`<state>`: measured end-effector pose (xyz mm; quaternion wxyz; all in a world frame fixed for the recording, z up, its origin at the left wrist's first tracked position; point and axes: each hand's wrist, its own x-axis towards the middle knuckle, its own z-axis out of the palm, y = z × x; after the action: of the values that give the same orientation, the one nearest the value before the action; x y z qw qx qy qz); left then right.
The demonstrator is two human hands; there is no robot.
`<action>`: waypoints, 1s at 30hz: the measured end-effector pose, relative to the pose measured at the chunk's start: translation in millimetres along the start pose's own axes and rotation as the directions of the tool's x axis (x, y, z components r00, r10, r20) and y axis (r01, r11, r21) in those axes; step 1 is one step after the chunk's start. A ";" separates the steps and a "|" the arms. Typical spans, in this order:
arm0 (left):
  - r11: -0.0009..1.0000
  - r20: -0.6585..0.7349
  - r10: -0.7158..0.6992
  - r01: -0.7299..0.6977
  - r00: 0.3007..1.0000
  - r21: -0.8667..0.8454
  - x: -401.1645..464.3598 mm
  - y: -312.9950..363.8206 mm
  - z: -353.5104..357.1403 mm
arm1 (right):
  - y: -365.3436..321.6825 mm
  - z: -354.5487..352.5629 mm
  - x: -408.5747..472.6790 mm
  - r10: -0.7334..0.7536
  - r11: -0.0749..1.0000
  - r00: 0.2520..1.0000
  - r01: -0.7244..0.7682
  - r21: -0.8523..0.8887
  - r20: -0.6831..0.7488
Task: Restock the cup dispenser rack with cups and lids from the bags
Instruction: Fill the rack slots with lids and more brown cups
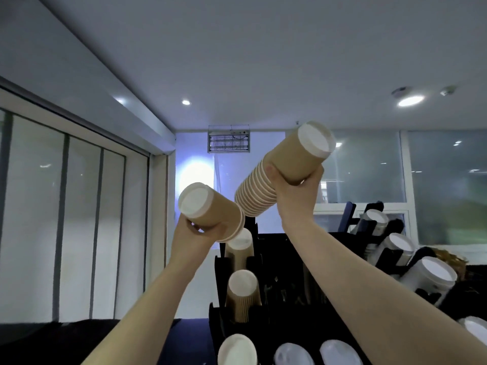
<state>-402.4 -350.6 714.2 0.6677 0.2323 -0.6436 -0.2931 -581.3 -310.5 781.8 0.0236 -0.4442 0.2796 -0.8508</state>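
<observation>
Kraft-paper cup stack [283,171] gripped in right hand [295,192], short cup stack [210,210] gripped in left hand [196,234], both raised above black dispenser rack [266,306]. Step: splitting stacks; next, lower one into a rack slot.

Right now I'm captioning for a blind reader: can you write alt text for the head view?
A person holds up two stacks of brown paper cups, a short stack in the left hand and a longer stack in the right hand, above a black dispenser rack holding cups and lids.
</observation>
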 end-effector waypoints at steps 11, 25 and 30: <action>0.999 0.069 -0.013 0.009 0.998 0.049 35.5 -57.4 10.7 | 76.3 45.7 51.8 0.019 0.932 0.951 0.095 -0.349 0.310; 1.000 0.088 -0.010 0.008 0.996 0.030 32.4 -81.5 -0.4 | 78.0 49.3 47.0 -0.057 0.939 0.916 0.184 -0.292 0.396; 0.998 0.121 -0.021 0.014 0.992 0.056 31.1 -79.8 1.7 | 94.8 55.3 48.5 0.008 0.918 0.901 0.166 -0.360 0.435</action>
<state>-411.5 -429.4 681.9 0.6180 0.2380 -0.6888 -0.2949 -587.8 -429.5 795.5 -0.0396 -0.6267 0.4120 -0.6603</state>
